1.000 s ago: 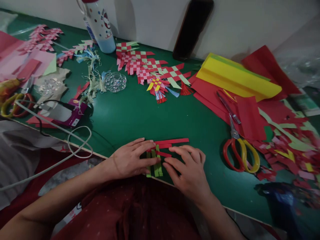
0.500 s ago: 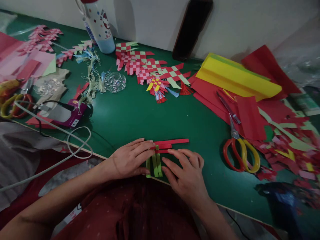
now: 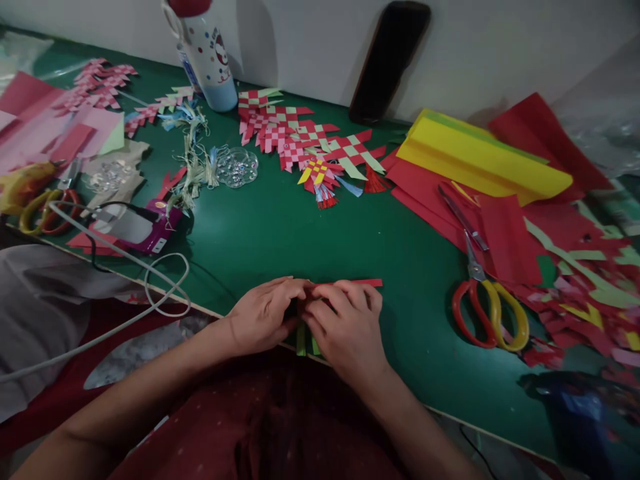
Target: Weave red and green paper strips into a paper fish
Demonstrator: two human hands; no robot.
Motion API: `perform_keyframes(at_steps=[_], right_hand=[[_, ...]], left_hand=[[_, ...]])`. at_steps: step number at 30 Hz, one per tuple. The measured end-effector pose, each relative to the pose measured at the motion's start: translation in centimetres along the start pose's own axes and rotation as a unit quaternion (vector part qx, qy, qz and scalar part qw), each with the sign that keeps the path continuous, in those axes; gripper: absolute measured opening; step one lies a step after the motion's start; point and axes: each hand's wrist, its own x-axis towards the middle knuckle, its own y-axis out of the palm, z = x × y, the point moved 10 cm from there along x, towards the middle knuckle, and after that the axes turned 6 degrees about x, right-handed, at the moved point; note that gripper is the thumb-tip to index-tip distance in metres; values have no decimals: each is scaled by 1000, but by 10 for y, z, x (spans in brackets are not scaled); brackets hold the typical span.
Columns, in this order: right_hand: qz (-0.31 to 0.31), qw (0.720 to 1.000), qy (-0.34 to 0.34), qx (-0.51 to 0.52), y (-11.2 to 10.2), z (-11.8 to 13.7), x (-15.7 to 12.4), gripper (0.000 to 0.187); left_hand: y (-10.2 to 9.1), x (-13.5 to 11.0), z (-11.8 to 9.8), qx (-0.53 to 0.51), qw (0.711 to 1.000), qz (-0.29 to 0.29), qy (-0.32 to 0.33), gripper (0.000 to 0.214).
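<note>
Both hands meet at the near edge of the green table (image 3: 280,233), over a small weave of red and green paper strips (image 3: 306,343). My left hand (image 3: 263,317) has its fingers curled on the left side of the strips. My right hand (image 3: 345,327) covers the right side, fingers bent and pressed onto them. A red strip end (image 3: 371,283) pokes out past my right fingers, and green strip ends show below the hands. Most of the weave is hidden under the fingers.
Red-and-yellow scissors (image 3: 487,303) lie to the right beside red paper scraps (image 3: 575,267) and a yellow sheet (image 3: 480,157). Finished woven pieces (image 3: 305,137), a bottle (image 3: 207,57), a phone (image 3: 387,60), a purple device (image 3: 145,227) with cable, and more scissors (image 3: 43,210) lie behind and left.
My right hand has slid left onto the strips and closed against my left hand, whose fingers have curled. The strips are now mostly covered.
</note>
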Motion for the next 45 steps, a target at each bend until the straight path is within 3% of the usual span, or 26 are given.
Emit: perform_keyframes(at_steps=[5, 13, 20, 27, 32, 36, 41, 45], right_hand=[[22, 999, 20, -13, 12, -5, 3, 10], [7, 999, 32, -31, 14, -7, 4, 8], [-51, 996, 73, 18, -18, -27, -14, 12], [41, 997, 67, 25, -5, -23, -47, 21], [56, 997, 49, 12, 0, -19, -53, 23], [60, 996, 53, 30, -4, -24, -50, 22], [8, 999, 48, -7, -22, -38, -26, 22], [19, 998, 41, -43, -16, -44, -2, 19]], left_hand=[[-1, 0, 2, -2, 1000, -8, -4, 38], [-6, 3, -2, 8, 1000, -12, 5, 31], [0, 2, -3, 51, 998, 32, 10, 21], [1, 0, -9, 103, 993, 42, 43, 27], [4, 0, -9, 112, 991, 60, 46, 35], [7, -1, -9, 118, 990, 64, 52, 35], [15, -5, -10, 123, 987, 73, 68, 34], [19, -6, -9, 131, 985, 84, 71, 41]])
